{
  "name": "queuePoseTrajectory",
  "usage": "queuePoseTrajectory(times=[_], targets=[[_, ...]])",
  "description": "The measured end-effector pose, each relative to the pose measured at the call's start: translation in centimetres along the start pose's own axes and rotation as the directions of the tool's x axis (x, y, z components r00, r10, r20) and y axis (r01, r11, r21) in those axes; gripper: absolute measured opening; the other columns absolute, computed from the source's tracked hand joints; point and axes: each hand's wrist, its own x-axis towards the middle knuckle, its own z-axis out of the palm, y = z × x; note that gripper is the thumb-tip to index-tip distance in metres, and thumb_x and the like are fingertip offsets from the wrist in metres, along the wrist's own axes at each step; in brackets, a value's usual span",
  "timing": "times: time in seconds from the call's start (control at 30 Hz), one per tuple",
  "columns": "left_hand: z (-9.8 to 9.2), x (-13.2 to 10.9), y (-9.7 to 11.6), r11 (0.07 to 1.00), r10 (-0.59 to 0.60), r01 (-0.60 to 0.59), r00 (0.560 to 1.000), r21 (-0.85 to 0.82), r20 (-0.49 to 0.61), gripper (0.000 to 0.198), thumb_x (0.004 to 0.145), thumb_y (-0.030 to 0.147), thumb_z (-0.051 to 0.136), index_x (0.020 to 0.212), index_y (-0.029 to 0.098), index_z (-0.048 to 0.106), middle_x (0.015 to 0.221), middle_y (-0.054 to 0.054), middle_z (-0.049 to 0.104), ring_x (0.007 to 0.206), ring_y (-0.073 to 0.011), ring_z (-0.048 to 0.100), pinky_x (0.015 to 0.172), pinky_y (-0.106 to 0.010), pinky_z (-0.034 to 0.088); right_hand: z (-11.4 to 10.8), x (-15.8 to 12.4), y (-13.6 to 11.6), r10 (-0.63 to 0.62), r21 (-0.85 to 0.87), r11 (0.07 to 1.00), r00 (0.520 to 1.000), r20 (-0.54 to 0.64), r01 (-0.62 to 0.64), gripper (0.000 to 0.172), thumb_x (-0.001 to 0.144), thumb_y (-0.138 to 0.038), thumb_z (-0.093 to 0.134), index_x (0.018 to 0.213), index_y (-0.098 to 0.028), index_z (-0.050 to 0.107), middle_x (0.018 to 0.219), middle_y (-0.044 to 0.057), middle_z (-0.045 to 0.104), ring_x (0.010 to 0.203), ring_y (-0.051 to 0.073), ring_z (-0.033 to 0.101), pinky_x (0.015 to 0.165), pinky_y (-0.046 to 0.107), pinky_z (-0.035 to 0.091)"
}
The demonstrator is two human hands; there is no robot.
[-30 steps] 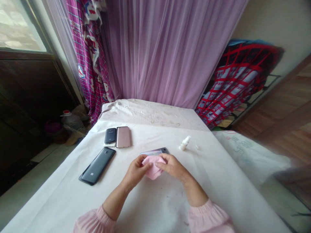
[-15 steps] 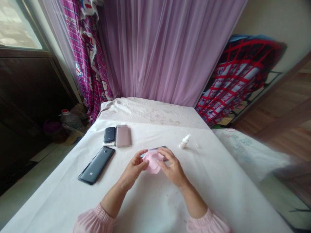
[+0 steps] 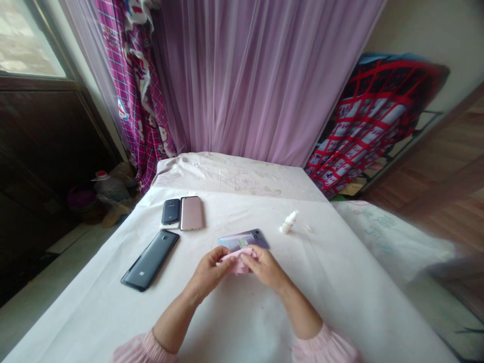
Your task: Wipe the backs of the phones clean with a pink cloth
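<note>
Between my two hands is a small pink cloth [image 3: 239,262], bunched up. My left hand [image 3: 212,267] pinches its left side, thumb on top, and my right hand [image 3: 266,266] pinches the right side in the same way. Just beyond the fingers a silvery-purple phone [image 3: 230,242] lies back up on the white table cover, its camera end to the right and a pale label on its back. The hands and cloth hide its near edge. A small white bottle [image 3: 289,222] stands to the right, beyond my right hand.
At the left lies a large dark phone [image 3: 151,259]. Behind it are a small black phone [image 3: 171,211] on a white one and a rose-gold phone [image 3: 191,213]. A small clear piece [image 3: 308,229] sits beside the bottle. Purple curtains [image 3: 242,80] hang behind the table [image 3: 242,322].
Both hands have drawn slightly toward me with the cloth, which is now more folded and bunched. More of the silvery-purple phone shows beyond them.
</note>
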Motion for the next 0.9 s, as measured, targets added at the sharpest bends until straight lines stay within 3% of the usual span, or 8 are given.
queuePoseTrajectory(times=[0.1, 0.17, 0.33, 0.6, 0.73, 0.83, 0.87, 0.9], targets=[[0.8, 0.1, -0.3, 0.999, -0.019, 0.017, 0.998, -0.037, -0.053, 0.048, 0.061, 0.059, 0.075, 0.073, 0.017, 0.056, 0.060, 0.003, 0.058, 0.053, -0.0096, 0.051, 0.049, -0.020, 0.039, 0.8, 0.1, 0.2, -0.033, -0.141, 0.990, 0.965, -0.260, -0.004, 0.026, 0.084, -0.035, 0.053, 0.100, -0.018, 0.064, 0.072, 0.002, 0.066, 0.060, 0.014, 0.060, 0.055, 0.023, 0.048], [1.4, 0.3, -0.8, 0.998, -0.011, 0.004, 0.993, -0.060, -0.118, 0.048, 0.061, 0.059, 0.074, 0.074, 0.019, 0.052, 0.059, 0.005, 0.055, 0.051, -0.0091, 0.049, 0.045, -0.018, 0.037, 1.4, -0.1, 0.1, -0.151, -0.291, 0.956, 0.920, -0.361, 0.042, 0.026, 0.085, -0.032, 0.051, 0.104, -0.020, 0.064, 0.080, 0.005, 0.069, 0.067, 0.016, 0.063, 0.062, 0.025, 0.051], [2.0, 0.9, -1.8, 0.992, -0.014, -0.015, 0.975, -0.129, -0.222, 0.050, 0.060, 0.061, 0.074, 0.075, 0.020, 0.049, 0.061, 0.006, 0.053, 0.052, -0.0084, 0.050, 0.045, -0.017, 0.036, 2.8, -1.2, -0.6, -0.376, -0.479, 0.852, 0.882, -0.285, 0.209, 0.034, 0.088, -0.032, 0.051, 0.117, -0.019, 0.062, 0.107, 0.012, 0.066, 0.098, 0.023, 0.063, 0.086, 0.032, 0.051], [0.9, 0.1, -1.0, 0.979, -0.132, 0.128, 0.991, -0.161, -0.017, 0.052, 0.062, 0.064, 0.072, 0.078, 0.015, 0.063, 0.070, -0.003, 0.066, 0.061, -0.0127, 0.060, 0.056, -0.022, 0.044, 3.3, -1.5, -0.1, -0.366, -0.516, 0.833, 0.899, -0.239, 0.202, 0.034, 0.083, -0.024, 0.054, 0.116, -0.021, 0.065, 0.111, 0.012, 0.059, 0.103, 0.023, 0.061, 0.089, 0.032, 0.051], [-0.6, 0.2, -1.1, 0.964, 0.036, -0.019, 0.998, 0.264, -0.060, 0.048, 0.080, 0.062, 0.053, 0.084, 0.016, 0.069, 0.079, -0.007, 0.071, 0.071, -0.0200, 0.066, 0.059, -0.027, 0.049, 2.3, -0.9, 0.8, -0.357, -0.462, 0.862, 0.897, -0.263, 0.207, 0.033, 0.085, -0.017, 0.045, 0.107, -0.022, 0.069, 0.104, 0.009, 0.065, 0.097, 0.019, 0.064, 0.086, 0.027, 0.051], [-2.2, 0.7, -1.6, 0.899, 0.181, -0.095, 0.970, 0.427, -0.164, 0.035, 0.079, 0.050, 0.059, 0.095, 0.020, 0.068, 0.095, -0.008, 0.071, 0.089, -0.0253, 0.064, 0.077, -0.036, 0.051, 0.8, 0.2, 1.5, -0.297, -0.431, 0.892, 0.899, -0.321, 0.141, 0.031, 0.083, -0.020, 0.048, 0.105, -0.021, 0.069, 0.098, 0.007, 0.070, 0.090, 0.019, 0.066, 0.083, 0.028, 0.052], [-2.6, 0.8, -1.8, 0.857, 0.253, -0.138, 0.952, 0.496, -0.174, 0.032, 0.077, 0.044, 0.063, 0.100, 0.021, 0.067, 0.106, -0.008, 0.069, 0.102, -0.0274, 0.061, 0.088, -0.039, 0.048, 0.3, 0.6, 1.7, -0.266, -0.415, 0.904, 0.900, -0.345, 0.108, 0.030, 0.082, -0.022, 0.049, 0.105, -0.021, 0.069, 0.096, 0.006, 0.072, 0.087, 0.019, 0.067, 0.081, 0.028, 0.052], [-3.0, 1.0, -2.0, 0.734, 0.384, -0.198, 0.910, 0.650, -0.155, 0.033, 0.077, 0.040, 0.063, 0.104, 0.021, 0.066, 0.112, -0.009, 0.067, 0.109, -0.0292, 0.057, 0.095, -0.043, 0.044, -0.2, 1.1, 2.0, -0.243, -0.393, 0.916, 0.896, -0.371, 0.086, 0.027, 0.082, -0.024, 0.051, 0.101, -0.021, 0.070, 0.093, 0.005, 0.072, 0.084, 0.018, 0.067, 0.079, 0.028, 0.053]])
